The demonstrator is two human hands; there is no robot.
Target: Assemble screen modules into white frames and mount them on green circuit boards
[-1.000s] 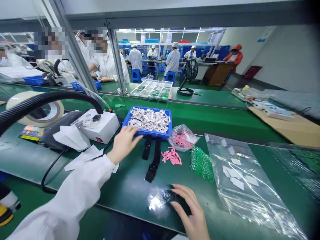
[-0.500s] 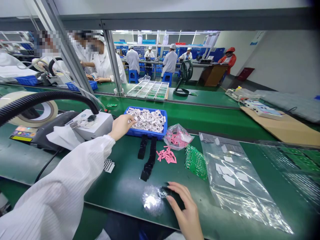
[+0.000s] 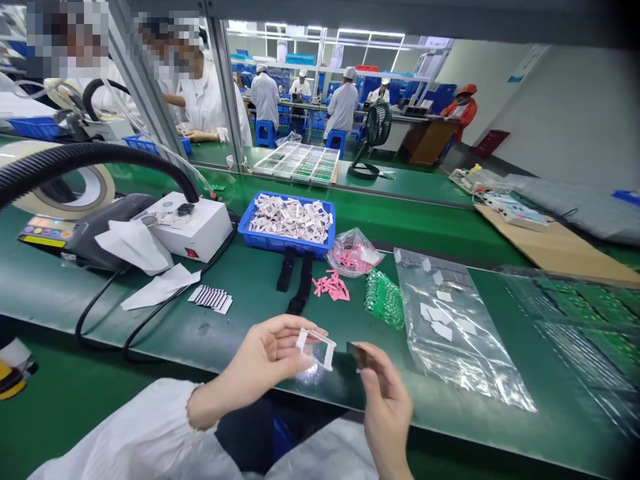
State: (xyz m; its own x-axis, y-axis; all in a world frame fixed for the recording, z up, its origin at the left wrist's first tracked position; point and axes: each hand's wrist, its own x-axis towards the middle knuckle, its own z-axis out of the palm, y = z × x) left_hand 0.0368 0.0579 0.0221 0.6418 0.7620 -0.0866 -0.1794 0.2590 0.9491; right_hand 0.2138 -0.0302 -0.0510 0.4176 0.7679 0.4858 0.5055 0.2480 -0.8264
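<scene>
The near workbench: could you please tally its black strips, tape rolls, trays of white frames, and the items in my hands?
Black strips: 2
Tape roll: 1
Blue tray: 1
Held white frame: 1
Held dark piece: 1
Total: 6

On the desk [image 3: 210,347], a bin [image 3: 280,241] filled with frames [image 3: 290,217] is flanked by a machine [image 3: 197,230] on its left and a pouch [image 3: 369,264] of strips [image 3: 350,257] on its right, bands [image 3: 303,283] are laid before it, and loose strips [image 3: 333,287], then circuit boards [image 3: 384,299], then a plastic bag [image 3: 465,360] are spread rightward from these.
</scene>
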